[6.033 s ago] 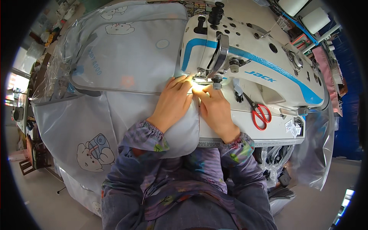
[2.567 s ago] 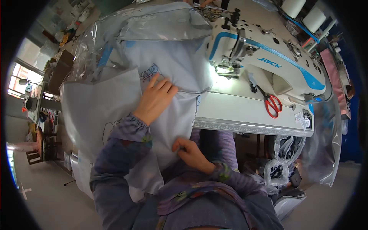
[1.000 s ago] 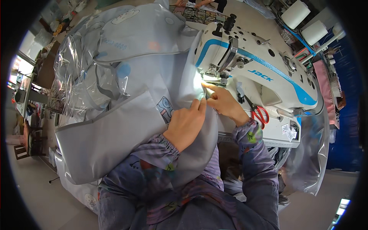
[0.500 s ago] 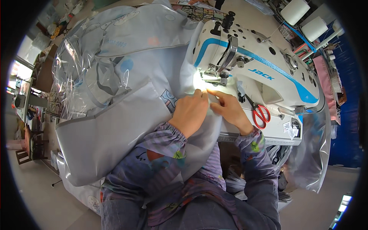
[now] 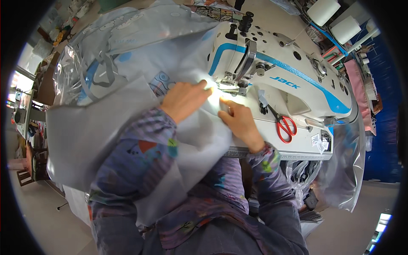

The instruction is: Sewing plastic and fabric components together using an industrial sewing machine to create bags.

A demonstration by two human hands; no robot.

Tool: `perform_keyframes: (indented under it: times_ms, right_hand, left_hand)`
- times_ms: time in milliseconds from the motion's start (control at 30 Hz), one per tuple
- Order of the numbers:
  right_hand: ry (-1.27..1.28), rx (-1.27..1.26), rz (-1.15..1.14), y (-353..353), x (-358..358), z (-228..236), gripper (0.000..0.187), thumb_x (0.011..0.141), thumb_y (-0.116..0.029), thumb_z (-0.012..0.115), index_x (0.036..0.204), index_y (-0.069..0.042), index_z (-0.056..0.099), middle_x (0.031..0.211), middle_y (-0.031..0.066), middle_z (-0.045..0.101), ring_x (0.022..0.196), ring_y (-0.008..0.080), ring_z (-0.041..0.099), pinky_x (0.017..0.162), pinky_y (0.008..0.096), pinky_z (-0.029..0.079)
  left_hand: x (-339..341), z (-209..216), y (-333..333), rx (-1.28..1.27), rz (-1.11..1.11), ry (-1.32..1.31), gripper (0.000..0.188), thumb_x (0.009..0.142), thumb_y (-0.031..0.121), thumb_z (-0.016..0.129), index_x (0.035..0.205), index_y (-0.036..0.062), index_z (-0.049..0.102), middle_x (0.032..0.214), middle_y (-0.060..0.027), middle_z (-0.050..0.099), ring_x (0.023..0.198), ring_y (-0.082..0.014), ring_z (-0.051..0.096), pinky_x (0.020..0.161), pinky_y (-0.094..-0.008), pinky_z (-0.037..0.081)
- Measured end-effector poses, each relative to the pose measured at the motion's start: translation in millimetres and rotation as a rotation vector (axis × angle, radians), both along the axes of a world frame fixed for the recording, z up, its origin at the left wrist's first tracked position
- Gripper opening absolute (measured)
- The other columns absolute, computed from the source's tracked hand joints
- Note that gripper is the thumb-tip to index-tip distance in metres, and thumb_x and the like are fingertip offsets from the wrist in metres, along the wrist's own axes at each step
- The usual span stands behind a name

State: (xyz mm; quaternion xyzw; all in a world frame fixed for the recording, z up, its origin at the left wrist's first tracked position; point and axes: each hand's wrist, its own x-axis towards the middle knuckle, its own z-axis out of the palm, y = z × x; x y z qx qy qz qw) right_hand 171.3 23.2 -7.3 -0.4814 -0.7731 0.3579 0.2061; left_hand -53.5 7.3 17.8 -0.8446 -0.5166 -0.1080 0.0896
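Observation:
A large sheet of pale grey, plastic-looking fabric [image 5: 85, 131] spreads over the left side and down across my lap, with printed pictures and grey straps on it. Its edge reaches the lit needle area of a white and blue sewing machine [image 5: 278, 66]. Left of the presser foot [image 5: 231, 90], my left hand [image 5: 187, 100] grips the fabric with curled fingers, slightly blurred. Just below the foot, my right hand [image 5: 241, 123] holds the fabric edge between thumb and fingers. Glare from the lamp hides the fingertips and the exact stitching spot.
Red-handled scissors [image 5: 285, 128] lie on the machine bed right of my right hand. White thread cones [image 5: 323, 12] stand at the upper right. A clear plastic sheet [image 5: 342, 170] hangs off the right end, and a bag [image 5: 299, 174] sits below the bed.
My left hand has moved left, away from my right hand, pulling the fabric along and shifting its folds. My right hand stays near the presser foot. The whole view has shifted slightly.

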Motion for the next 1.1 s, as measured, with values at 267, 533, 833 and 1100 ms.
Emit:
perform_keyframes:
  times_ms: [267,533,833,1100]
  right_hand:
    - [0.032,0.051,-0.074,-20.2,-17.3,-5.3,0.054,0.089,-0.016,0.073,0.139,-0.005,0.059,0.062,0.0105,0.057,0.057,0.0198,0.058,0.056,0.0355,0.046]
    - [0.511,-0.603,0.021,-128.8,4.3,-0.3,0.055,0.093,-0.004,0.070,0.144,-0.008,0.052,0.067,-0.0014,0.058,0.050,0.0031,0.045,0.045,0.0209,0.031]
    - [0.475,-0.373,0.176,-221.8,-11.0,-50.7,0.041,0.093,-0.003,0.070,0.132,-0.004,0.061,0.068,-0.0024,0.050,0.061,0.0068,0.046,0.057,0.0228,0.036]
    - [0.478,-0.517,0.062,-201.0,14.0,-95.9,0.034,0.093,-0.002,0.069,0.126,-0.008,0.065,0.092,-0.0024,0.056,0.067,0.0026,0.045,0.061,0.0223,0.039]
  left_hand:
    - [2.9,-6.6,-30.8,0.103,-0.019,0.064,0.048,0.089,0.014,0.060,0.137,0.0116,0.058,0.133,-0.0112,0.056,0.125,-0.0271,0.055,0.100,-0.0491,0.048]
    - [-172.1,-24.9,-250.1,-0.232,0.984,-0.204,0.062,0.097,0.045,0.061,0.139,0.0000,0.054,0.132,-0.0295,0.058,0.125,-0.0441,0.054,0.109,-0.0477,0.041]
    - [-321.8,-139.9,-521.7,0.141,1.432,-0.240,0.040,0.099,0.004,0.052,0.139,-0.0024,0.051,0.141,-0.0176,0.056,0.130,-0.0267,0.054,0.108,-0.0361,0.042]
    - [-121.1,-30.5,-269.2,0.273,0.814,-0.543,0.022,0.095,0.013,0.061,0.112,0.0006,0.064,0.101,-0.0202,0.068,0.089,-0.0427,0.064,0.076,-0.0438,0.053]
